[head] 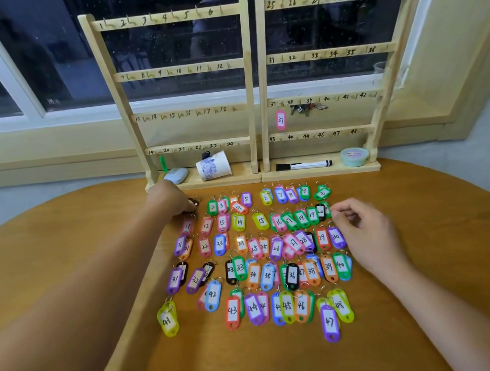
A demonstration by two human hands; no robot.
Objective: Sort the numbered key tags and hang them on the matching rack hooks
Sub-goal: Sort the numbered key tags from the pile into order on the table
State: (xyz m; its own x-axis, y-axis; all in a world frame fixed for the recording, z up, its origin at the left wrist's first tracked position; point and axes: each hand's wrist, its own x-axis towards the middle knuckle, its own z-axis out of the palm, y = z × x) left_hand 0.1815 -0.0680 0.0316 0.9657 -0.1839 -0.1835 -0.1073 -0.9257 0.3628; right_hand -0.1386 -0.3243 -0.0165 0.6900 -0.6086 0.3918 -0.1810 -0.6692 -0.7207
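Several coloured numbered key tags point(258, 258) lie in rows on the round wooden table point(433, 254), running from 2 up to 48. Two wooden racks stand at the table's far edge: the left rack point(182, 70) is numbered 1 to 24, the right rack point(329, 54) 25 to 48. A pink tag 37 point(281, 120) hangs on the right rack, with a bunch of keys point(308, 108) beside it. My left hand point(174, 199) reaches to the top-left of the rows and grips a dark tag point(193, 203). My right hand point(364, 228) hovers at the right of the rows, fingers curled, pinching near tag 20.
On the left rack's base lie a tipped paper cup point(214, 166), a grey-blue case point(176, 175) and a green marker point(163, 164). The right rack's base holds a black marker point(303, 165) and a small round tub point(354, 157). A window is behind the racks.
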